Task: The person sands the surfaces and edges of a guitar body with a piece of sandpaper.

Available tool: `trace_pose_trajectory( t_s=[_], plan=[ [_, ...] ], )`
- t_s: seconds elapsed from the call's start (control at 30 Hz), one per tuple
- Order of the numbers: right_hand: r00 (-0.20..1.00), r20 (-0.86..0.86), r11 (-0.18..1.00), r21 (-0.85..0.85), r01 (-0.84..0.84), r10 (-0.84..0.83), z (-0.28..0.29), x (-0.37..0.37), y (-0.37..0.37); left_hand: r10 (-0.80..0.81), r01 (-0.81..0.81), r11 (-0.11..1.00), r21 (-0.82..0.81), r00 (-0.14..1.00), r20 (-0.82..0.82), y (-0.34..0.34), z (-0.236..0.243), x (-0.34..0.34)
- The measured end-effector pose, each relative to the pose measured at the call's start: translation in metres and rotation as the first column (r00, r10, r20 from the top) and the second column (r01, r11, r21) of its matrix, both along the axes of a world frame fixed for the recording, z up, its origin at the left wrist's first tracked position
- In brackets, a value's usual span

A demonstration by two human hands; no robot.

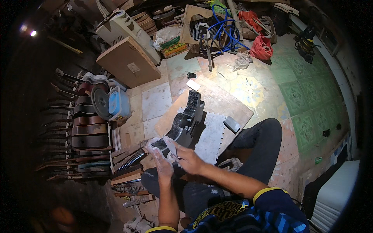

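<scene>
A glossy black, curved piece (179, 126), shaped like a guitar body, stands on its edge before me, with whitish dust on its rim and cut-outs along its right side. My left hand (162, 161), coated in white dust, is cupped around its near end. Beside it, the fingers of my right hand (189, 158) pinch a thin pale sheet (170, 146) against the same end. What the sheet is made of cannot be made out. Underneath lie a brown board (165, 126) and a pale grey mat (209, 134) with a toothed edge.
A dark grey block (232, 124) rests right of the mat. Guitars (91, 130) line a rack at left, near a clear tub (123, 105). A wooden panel (128, 64) leans farther back. Blue hose (229, 39) and a red bag (261, 48) lie on the far floor.
</scene>
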State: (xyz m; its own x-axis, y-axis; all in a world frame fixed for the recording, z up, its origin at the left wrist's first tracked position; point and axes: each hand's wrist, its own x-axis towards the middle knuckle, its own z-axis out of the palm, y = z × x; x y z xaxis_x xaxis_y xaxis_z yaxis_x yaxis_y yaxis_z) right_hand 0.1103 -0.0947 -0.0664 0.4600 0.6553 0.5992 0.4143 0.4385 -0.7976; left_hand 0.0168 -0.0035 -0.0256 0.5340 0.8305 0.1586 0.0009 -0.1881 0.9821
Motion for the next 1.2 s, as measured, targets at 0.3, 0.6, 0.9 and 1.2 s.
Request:
trace_pose_trajectory(
  t_s=[0.3, 0.6, 0.9, 1.2],
  plan=[
    [0.998, -0.069, 0.999, -0.047, 0.004, -0.007, 0.027, -0.005, -0.009, -0.151, 0.151, 0.988, 0.011, 0.988, -0.032, 0.027, -0.035, -0.021],
    [0.957, -0.17, 0.93, -0.245, -0.273, 0.236, 0.063, 0.03, -0.052, -0.051, 0.054, 0.982, 0.183, 0.999, -0.019, -0.032, -0.014, 0.007],
    [0.956, -0.019, 0.904, -0.32, -0.284, 0.293, 0.059, 0.055, -0.068, -0.029, 0.069, 0.947, 0.314, 0.991, -0.128, -0.06, -0.002, 0.01],
    [0.932, 0.152, 0.864, -0.447, -0.231, 0.328, 0.047, 0.081, -0.078, -0.082, 0.083, 0.959, 0.271, 0.997, -0.015, -0.097, -0.022, 0.012]
  ],
)
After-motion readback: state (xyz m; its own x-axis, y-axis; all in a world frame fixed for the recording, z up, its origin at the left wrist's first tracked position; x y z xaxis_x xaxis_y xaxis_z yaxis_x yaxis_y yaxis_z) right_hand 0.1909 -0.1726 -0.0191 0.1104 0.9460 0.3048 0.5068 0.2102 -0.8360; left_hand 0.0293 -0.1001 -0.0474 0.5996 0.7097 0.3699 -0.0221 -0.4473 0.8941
